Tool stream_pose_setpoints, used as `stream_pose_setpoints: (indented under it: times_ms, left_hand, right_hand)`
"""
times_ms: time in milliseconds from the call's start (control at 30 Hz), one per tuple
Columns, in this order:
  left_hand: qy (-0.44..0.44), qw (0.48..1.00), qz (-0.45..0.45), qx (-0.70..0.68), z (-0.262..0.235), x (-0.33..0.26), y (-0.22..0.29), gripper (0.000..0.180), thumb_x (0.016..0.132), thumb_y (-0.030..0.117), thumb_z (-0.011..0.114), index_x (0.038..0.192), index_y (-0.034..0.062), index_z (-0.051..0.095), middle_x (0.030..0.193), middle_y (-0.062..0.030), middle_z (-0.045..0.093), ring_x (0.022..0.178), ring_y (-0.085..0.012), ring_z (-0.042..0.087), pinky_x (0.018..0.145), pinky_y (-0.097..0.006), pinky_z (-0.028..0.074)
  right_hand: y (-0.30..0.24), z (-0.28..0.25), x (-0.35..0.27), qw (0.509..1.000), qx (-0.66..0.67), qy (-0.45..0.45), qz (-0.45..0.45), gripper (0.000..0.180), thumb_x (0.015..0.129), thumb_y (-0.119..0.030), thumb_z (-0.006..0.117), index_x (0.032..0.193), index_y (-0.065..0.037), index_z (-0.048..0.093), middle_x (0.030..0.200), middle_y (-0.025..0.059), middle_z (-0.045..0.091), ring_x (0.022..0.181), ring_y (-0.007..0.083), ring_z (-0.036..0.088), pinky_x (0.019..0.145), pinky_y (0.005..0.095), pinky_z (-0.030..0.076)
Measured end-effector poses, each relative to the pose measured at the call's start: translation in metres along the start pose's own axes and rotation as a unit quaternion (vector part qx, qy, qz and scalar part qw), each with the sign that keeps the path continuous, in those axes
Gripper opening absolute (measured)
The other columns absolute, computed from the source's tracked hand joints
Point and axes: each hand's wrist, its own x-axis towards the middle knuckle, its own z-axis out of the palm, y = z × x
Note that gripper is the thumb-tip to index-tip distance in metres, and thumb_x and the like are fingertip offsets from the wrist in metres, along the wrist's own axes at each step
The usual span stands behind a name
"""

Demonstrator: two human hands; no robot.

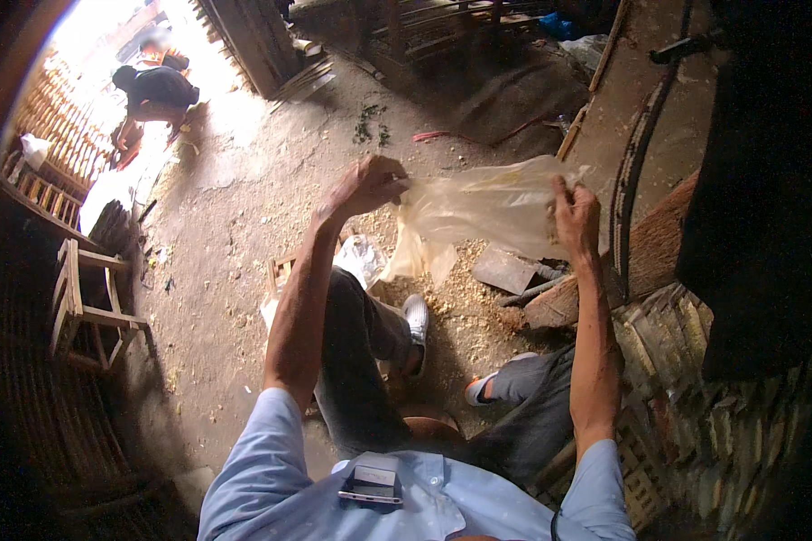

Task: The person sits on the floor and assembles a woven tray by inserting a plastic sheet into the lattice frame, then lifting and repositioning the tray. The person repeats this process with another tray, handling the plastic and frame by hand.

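Note:
A thin, see-through plastic bag [483, 203] hangs stretched between my two hands, above the floor in front of my knees. My left hand [370, 185] pinches its left end, fingers closed. At the right end, my right hand [576, 216] grips the plastic with the thumb up. A loose flap of the bag droops below, near my left hand. Beneath it, wood chips [447, 288] lie scattered round my shoes. By my left knee sits a white plastic bag [361, 260], partly hidden by my arm.
A metal blade-like plate [505, 269] lies beside a thick wooden log [641, 261] on the right. Split wood strips [695, 379] are piled at lower right. A small wooden stool [99, 302] stands at left. Two people are at upper left, one bending in a dark shirt [158, 93].

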Motion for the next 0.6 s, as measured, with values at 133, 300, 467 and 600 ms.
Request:
stream_pose_setpoints:
  times_ms: [133, 300, 467, 600]
  left_hand:
    - [0.025, 0.994, -0.045, -0.092, 0.009, -0.004, 0.031, 0.017, 0.098, 0.023, 0.071, 0.101, 0.0073, 0.077, 0.083, -0.0073, 0.076, 0.068, -0.013, 0.07, 0.06, -0.029, 0.057]
    - [-0.052, 0.995, 0.006, -0.081, 0.024, -0.007, 0.09, 0.021, 0.095, 0.014, 0.072, 0.115, 0.0091, 0.077, 0.089, -0.0093, 0.078, 0.061, -0.0125, 0.069, 0.053, -0.029, 0.056]
    - [-0.091, 0.985, 0.109, 0.099, 0.013, -0.006, 0.069, 0.031, 0.086, 0.034, 0.083, 0.099, 0.0067, 0.078, 0.09, -0.0094, 0.077, 0.078, -0.0206, 0.073, 0.068, -0.035, 0.057]
    - [-0.143, 0.982, 0.009, 0.123, -0.01, -0.008, 0.038, 0.017, 0.09, 0.022, 0.076, 0.099, 0.0076, 0.073, 0.092, -0.0059, 0.075, 0.086, -0.0169, 0.072, 0.076, -0.035, 0.057]
  right_hand:
    - [0.023, -0.003, 0.013, 0.952, -0.248, 0.107, -0.145, 0.04, 0.099, -0.021, 0.065, 0.131, 0.0, 0.053, 0.119, 0.0219, 0.061, 0.108, 0.0318, 0.062, 0.088, 0.0399, 0.052]
    - [-0.021, 0.046, -0.014, 0.908, -0.224, -0.087, -0.343, 0.101, 0.074, -0.037, 0.089, 0.154, -0.006, 0.035, 0.155, 0.0206, 0.04, 0.143, 0.0391, 0.04, 0.113, 0.057, 0.034]
    - [-0.03, 0.052, -0.013, 0.951, -0.112, -0.176, -0.229, 0.038, 0.096, -0.034, 0.071, 0.079, 0.001, 0.067, 0.068, 0.0158, 0.064, 0.063, 0.0272, 0.066, 0.06, 0.0411, 0.049]
    - [-0.013, 0.02, 0.004, 0.957, -0.087, -0.236, -0.147, 0.048, 0.098, -0.043, 0.07, 0.073, -0.003, 0.061, 0.057, -0.0001, 0.051, 0.059, 0.0055, 0.047, 0.052, 0.0307, 0.04]
